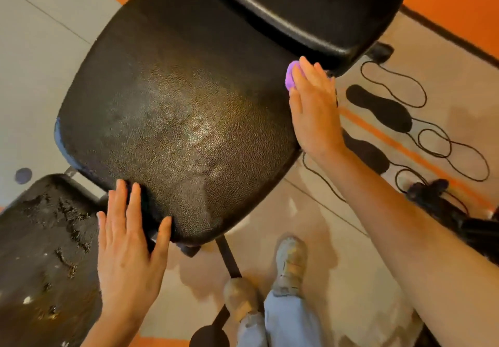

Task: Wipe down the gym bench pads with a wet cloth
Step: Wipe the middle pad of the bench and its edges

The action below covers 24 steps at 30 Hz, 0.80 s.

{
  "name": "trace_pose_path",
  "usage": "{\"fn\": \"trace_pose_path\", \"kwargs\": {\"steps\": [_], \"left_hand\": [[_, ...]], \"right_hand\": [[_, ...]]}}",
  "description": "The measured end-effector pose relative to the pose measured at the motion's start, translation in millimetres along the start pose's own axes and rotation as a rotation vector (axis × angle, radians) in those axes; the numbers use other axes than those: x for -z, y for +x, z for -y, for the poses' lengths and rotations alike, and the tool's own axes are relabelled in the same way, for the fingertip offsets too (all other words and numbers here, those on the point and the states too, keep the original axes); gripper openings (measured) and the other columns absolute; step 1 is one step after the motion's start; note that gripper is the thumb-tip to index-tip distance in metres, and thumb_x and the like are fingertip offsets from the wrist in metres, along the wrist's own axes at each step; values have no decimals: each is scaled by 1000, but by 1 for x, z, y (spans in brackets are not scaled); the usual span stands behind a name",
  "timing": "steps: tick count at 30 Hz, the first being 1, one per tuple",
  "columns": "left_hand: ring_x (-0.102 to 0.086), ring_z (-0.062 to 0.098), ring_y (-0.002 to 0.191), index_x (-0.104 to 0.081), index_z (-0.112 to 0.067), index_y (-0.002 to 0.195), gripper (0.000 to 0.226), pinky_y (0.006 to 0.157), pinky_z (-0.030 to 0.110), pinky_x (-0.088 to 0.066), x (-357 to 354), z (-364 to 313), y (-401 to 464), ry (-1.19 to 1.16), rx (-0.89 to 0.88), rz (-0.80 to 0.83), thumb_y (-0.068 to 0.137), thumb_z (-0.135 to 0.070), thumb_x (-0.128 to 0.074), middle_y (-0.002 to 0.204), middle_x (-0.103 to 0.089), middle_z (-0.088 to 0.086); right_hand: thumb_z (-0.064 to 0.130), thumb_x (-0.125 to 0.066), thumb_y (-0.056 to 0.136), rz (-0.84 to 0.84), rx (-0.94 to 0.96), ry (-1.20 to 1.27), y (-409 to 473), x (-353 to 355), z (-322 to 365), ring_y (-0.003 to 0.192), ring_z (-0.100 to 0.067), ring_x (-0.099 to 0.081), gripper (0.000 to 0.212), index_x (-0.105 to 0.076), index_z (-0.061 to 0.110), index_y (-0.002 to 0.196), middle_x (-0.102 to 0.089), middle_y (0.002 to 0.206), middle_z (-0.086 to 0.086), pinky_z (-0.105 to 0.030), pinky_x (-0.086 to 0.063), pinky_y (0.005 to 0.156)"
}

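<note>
A black textured bench pad (172,109) fills the middle of the view, its surface wet and shiny. My right hand (314,109) presses flat against the pad's right side, holding a purple cloth (290,76) that shows only past the fingertips. My left hand (129,246) rests flat, fingers spread, on the pad's near left corner and holds nothing. Behind it lies a second black pad (310,6). At the lower left is a third pad (40,252), cracked and worn.
The bench's black frame post (228,260) runs down between the pad and my shoes (290,265). Black cables (437,141) and two black foot-shaped marks (378,109) lie on the floor to the right, beside an orange stripe. An orange wall (459,1) rises at the far right.
</note>
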<state>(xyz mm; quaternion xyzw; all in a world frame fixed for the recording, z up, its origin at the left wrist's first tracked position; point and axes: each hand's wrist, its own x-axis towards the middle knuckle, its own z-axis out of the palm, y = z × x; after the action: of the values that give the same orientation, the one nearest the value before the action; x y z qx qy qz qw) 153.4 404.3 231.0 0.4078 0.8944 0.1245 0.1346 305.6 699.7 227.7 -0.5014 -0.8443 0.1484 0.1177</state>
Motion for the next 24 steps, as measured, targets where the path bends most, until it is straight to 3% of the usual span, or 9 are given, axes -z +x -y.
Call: {"fn": "trace_pose_path", "kwargs": {"steps": [3, 9, 12, 15, 18, 20, 22, 24], "left_hand": [[-3, 16, 154, -19, -23, 157, 67, 122, 21, 8, -1, -25, 10, -47, -143, 38, 97, -47, -40, 167, -3, -8], [-1, 10, 154, -21, -19, 156, 61, 123, 23, 8, -18, -113, 60, -75, -393, 85, 101, -39, -34, 166, -9, -5], [1, 9, 154, -20, -18, 157, 58, 122, 21, 8, -23, -150, 80, -92, -487, 102, 103, -32, -36, 166, -9, -5], [1, 8, 153, -23, -18, 156, 55, 122, 20, 9, -29, -177, 96, -90, -558, 122, 103, -30, -34, 166, -10, -7], [0, 6, 153, -27, -18, 154, 51, 123, 22, 6, -38, -191, 108, -94, -579, 151, 104, -27, -30, 164, -12, -9], [-2, 5, 153, -28, -19, 154, 50, 123, 22, 5, -43, -194, 113, -103, -577, 162, 105, -26, -29, 164, -13, -11], [-4, 4, 153, -28, -21, 155, 50, 124, 23, 4, -46, -193, 116, -114, -573, 175, 105, -25, -29, 164, -14, -12], [-5, 4, 152, -27, -22, 155, 50, 124, 25, 2, -48, -191, 117, -111, -576, 176, 105, -24, -30, 164, -15, -13]], "right_hand": [[16, -41, 101, -55, 44, 9, -17, -8, 1, 142, -29, -31, 45, -38, 5, 145, -38, 151, -10, -47, -21, 119], [11, -49, 92, -78, 223, 131, -57, -5, 4, 134, -33, -44, 44, -50, 1, 135, -50, 142, -15, -50, -33, 112], [22, -40, 101, -98, -17, 563, -70, 5, -6, 142, -16, -34, 44, -41, 10, 144, -43, 149, -3, -42, -33, 115], [16, -42, 101, -186, -362, 1113, -70, 20, -25, 133, -1, -44, 42, -43, 13, 143, -50, 143, 5, -25, -41, 108], [16, -43, 101, -223, -561, 1284, -63, 25, -46, 114, 21, -48, 37, -51, 18, 137, -57, 130, 16, 1, -39, 86], [15, -43, 101, -229, -618, 1349, -58, 19, -55, 100, 20, -56, 33, -55, 16, 132, -64, 112, 17, 4, -40, 75], [12, -43, 101, -244, -649, 1409, -49, 12, -59, 106, 6, -61, 31, -57, 8, 128, -69, 110, 5, 0, -43, 76], [13, -41, 102, -265, -640, 1462, -35, 7, -59, 116, 8, -55, 33, -57, 9, 131, -64, 119, 13, -4, -43, 88]]}}
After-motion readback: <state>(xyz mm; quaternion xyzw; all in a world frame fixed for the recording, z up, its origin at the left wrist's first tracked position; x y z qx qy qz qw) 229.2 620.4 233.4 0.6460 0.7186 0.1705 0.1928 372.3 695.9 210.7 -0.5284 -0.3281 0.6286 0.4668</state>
